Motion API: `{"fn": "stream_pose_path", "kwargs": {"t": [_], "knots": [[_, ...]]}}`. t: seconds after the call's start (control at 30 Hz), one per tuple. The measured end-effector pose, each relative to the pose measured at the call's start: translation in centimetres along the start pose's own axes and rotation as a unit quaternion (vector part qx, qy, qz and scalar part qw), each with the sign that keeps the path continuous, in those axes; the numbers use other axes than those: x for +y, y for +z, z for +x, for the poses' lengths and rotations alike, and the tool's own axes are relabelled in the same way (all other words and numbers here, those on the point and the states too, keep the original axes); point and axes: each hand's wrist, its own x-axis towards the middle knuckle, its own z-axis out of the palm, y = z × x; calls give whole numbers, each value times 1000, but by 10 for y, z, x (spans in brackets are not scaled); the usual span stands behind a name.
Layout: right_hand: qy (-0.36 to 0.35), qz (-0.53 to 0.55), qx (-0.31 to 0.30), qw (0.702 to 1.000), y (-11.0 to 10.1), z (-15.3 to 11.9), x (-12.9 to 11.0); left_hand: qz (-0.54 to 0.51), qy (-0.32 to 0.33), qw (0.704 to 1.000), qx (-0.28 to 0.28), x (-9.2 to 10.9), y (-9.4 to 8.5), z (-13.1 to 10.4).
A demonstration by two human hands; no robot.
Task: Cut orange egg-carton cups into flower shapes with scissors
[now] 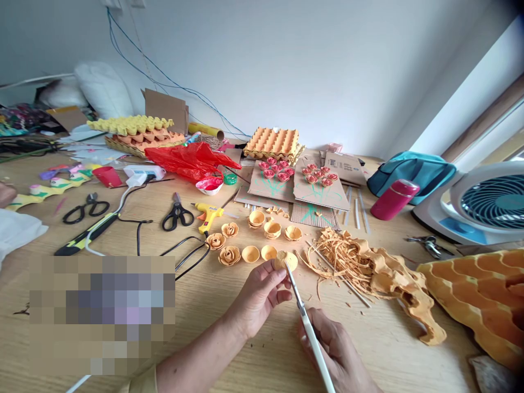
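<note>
My left hand (262,295) pinches a small orange egg-carton piece (280,261) between thumb and fingers. White-handled scissors (314,341) are gripped in my right hand (333,344), their blades reaching up to the piece. Whether the blades are open or closed on it is hard to make out. Just beyond my left hand stand several cut cups (250,254). To their left lie a few rolled carton roses (229,255). Right of my hands is a heap of trimmed carton strips (341,256).
A yellow glue gun (208,217), black scissors (177,214) and cables lie left. Cardboard with red flowers (272,188), egg trays (272,143) and a red bag (188,161) are behind. A pink bottle (395,199), fan (487,202) and large tray (470,295) stand right. Another person's hand (6,195) shows far left.
</note>
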Motion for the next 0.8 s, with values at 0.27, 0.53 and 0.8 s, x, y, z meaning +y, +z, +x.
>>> {"fn": "stream_pose_path", "kwargs": {"t": [0.27, 0.53, 0.8], "knots": [[1, -9, 14, 1000, 1, -1, -3, 1, -3, 1000, -4, -2, -2, 0], [-9, -20, 36, 999, 1, -1, -2, 15, 6, 1000, -12, -2, 2, -1], [-37, -44, 44, 997, 3, -1, -4, 47, 35, 998, 19, 1, 10, -2]]}}
